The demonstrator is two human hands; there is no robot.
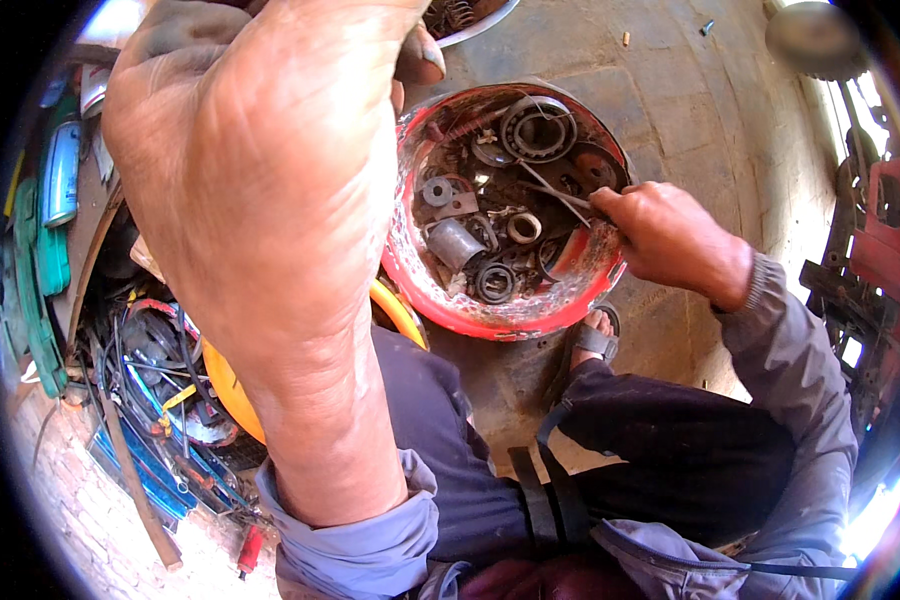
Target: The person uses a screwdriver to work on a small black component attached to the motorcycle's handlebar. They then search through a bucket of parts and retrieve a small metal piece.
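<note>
My left hand (pixel 260 170) is raised very close to the camera, its palm side and wrist filling the left part of the view. Only a fingertip or two show near the top, so its grip is hidden. My right hand (pixel 675 240) is closed at the right rim of a red round tub (pixel 510 325). From its fingers a thin two-pronged metal piece (pixel 560 196) points into the tub. Inside lie a large ball bearing (pixel 538 128), a grey metal cylinder (pixel 456 244), a small ring (pixel 524 228), a smaller bearing (pixel 495 283) and a washer (pixel 436 192).
Left of me are a yellow container rim (pixel 232 390), a heap of tools and cables (pixel 165 370), and a blue spray can (pixel 61 175). Another bowl (pixel 485 25) stands beyond the tub. Red metal machinery (pixel 885 220) stands at the right. Small pieces lie on the stone floor (pixel 670 100).
</note>
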